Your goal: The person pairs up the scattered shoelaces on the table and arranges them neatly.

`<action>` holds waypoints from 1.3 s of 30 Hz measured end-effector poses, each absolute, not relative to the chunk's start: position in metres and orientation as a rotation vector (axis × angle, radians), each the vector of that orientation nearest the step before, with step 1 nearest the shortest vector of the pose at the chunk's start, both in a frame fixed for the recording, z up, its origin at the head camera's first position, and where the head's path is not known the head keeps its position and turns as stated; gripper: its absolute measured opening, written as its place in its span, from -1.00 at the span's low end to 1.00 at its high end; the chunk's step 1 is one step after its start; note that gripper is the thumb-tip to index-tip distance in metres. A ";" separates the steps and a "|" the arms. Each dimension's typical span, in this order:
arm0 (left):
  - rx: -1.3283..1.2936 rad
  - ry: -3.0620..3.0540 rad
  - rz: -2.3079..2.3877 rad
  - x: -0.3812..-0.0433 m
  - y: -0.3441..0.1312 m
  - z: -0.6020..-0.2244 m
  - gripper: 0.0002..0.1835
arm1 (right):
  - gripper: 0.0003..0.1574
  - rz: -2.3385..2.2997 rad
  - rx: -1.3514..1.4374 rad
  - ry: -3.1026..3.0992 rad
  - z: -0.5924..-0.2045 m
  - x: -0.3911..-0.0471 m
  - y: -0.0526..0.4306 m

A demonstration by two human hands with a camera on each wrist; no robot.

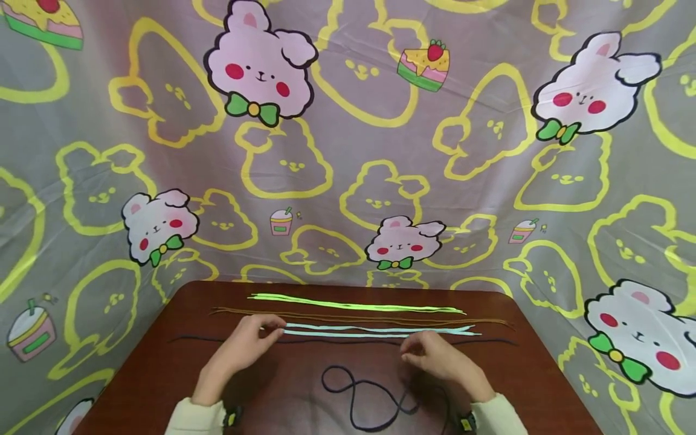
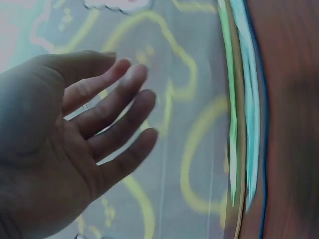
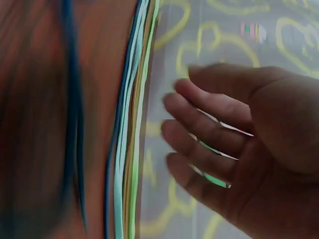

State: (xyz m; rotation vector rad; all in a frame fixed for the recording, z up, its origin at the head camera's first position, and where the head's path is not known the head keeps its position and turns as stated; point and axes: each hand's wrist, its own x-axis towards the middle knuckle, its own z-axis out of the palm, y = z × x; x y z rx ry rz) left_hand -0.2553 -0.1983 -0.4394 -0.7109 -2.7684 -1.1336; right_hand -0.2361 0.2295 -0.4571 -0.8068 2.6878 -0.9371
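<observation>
My left hand hovers by the left end of the light blue laces, fingers loosely bent and holding nothing. On the other side, my right hand is near their right part, its relaxed fingers also bare, as the right wrist view confirms. A dark cord lies in loose loops on the table between and in front of the hands; its right part runs beneath the right hand. Behind it, a straight dark cord stretches across, passing behind both hands in the head view.
Farther back on the brown table lie brown cords and yellow-green laces, roughly parallel to the blue ones. A grey cloth printed with cartoon rabbits hangs around the table's back and sides.
</observation>
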 end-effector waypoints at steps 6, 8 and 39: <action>-0.853 -2.802 -1.317 -0.255 -0.145 -0.442 -0.82 | -0.72 -0.827 -0.741 2.532 -0.464 -0.232 0.169; -0.883 -2.827 -1.332 -0.256 -0.131 -0.441 -0.78 | -0.70 -0.736 -0.670 2.554 -0.465 -0.229 0.156; -1.425 -2.829 -1.742 -0.229 -0.060 -0.418 -0.60 | -0.92 -1.116 -0.893 2.676 -0.384 -0.184 0.144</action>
